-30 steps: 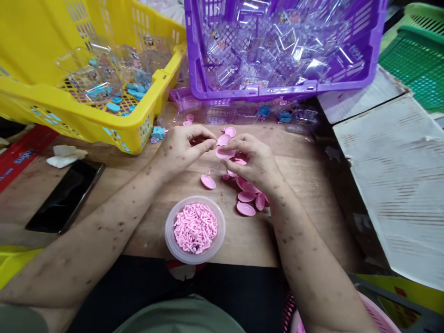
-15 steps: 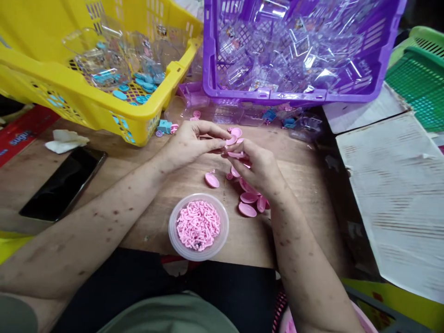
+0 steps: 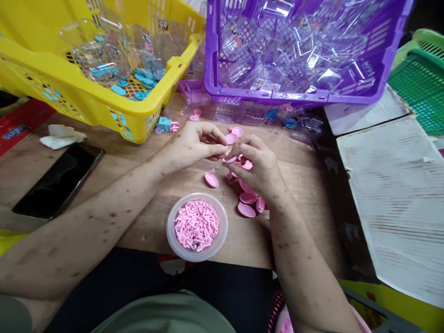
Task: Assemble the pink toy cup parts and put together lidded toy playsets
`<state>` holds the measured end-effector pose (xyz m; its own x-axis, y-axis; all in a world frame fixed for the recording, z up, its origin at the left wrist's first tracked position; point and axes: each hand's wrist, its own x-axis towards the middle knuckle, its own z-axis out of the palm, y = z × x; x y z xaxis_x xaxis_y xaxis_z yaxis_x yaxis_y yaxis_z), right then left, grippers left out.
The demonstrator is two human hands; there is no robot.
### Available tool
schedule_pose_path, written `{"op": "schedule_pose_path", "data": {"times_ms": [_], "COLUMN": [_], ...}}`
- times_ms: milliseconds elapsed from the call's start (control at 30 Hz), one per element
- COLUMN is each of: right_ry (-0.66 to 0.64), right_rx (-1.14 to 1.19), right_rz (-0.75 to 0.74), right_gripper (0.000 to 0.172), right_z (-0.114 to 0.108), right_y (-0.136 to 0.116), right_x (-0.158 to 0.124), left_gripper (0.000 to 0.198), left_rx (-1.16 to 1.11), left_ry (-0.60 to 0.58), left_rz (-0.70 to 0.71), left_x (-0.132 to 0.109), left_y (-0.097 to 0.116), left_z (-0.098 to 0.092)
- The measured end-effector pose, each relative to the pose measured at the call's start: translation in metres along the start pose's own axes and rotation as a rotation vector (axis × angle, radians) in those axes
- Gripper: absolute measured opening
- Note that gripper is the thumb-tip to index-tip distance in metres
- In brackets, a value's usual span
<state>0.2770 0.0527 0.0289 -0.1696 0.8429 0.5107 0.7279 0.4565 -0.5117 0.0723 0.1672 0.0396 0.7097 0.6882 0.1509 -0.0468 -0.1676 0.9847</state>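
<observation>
My left hand (image 3: 199, 144) pinches a small pink oval plastic dish (image 3: 231, 138) between thumb and fingers. Close beside it, my right hand (image 3: 259, 162) has its fingers bent around a second pink oval piece (image 3: 229, 160), partly covered by the fingers. Both hands are just above the wooden table. Below and behind the right hand lie several loose pink oval dishes (image 3: 246, 210), some hidden by it. One pink dish (image 3: 211, 179) lies apart, left of that pile. Nearer my body stands a round clear tub (image 3: 170, 231) of small pink curly pieces (image 3: 197, 225).
A yellow basket (image 3: 138, 118) with clear cases and blue ovals stands back left. The purple basket (image 3: 263, 95) of clear cases is behind the hands. A black phone (image 3: 58, 182) and crumpled tissue (image 3: 62, 136) lie left; cardboard (image 3: 388, 185) is at right.
My right hand has drawn slightly away from my left fingertips, and the piece in it sits a little lower. The view has shifted slightly.
</observation>
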Motion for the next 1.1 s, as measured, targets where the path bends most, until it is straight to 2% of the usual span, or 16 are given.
{"op": "schedule_pose_path", "data": {"times_ms": [167,433,600,800,1100], "right_ry": [0.051,0.068,0.076,0.105,0.129], "right_rx": [-0.033,-0.080,-0.085,-0.084,-0.139], "right_rz": [0.019,0.021,-0.005,-0.060,0.032], "right_gripper": [0.009,0.030,0.027,0.022,0.030], "right_z": [0.000,0.001,0.002,0.003,0.015], "right_y": [-0.002,0.000,0.001,0.002,0.001], "right_x": [0.000,-0.001,-0.001,-0.002,-0.004], "left_gripper": [0.009,0.008,0.013,0.011,0.010], "left_rx": [0.038,0.091,0.102,0.188,0.231], "left_ry": [0.008,-0.007,-0.018,-0.020,0.005], "left_rz": [0.012,0.024,0.034,0.089,0.079], "left_x": [0.000,-0.001,-0.001,-0.004,-0.006], "left_y": [0.002,0.003,0.004,0.007,-0.001], "left_z": [-0.001,-0.002,-0.004,-0.003,0.005]}}
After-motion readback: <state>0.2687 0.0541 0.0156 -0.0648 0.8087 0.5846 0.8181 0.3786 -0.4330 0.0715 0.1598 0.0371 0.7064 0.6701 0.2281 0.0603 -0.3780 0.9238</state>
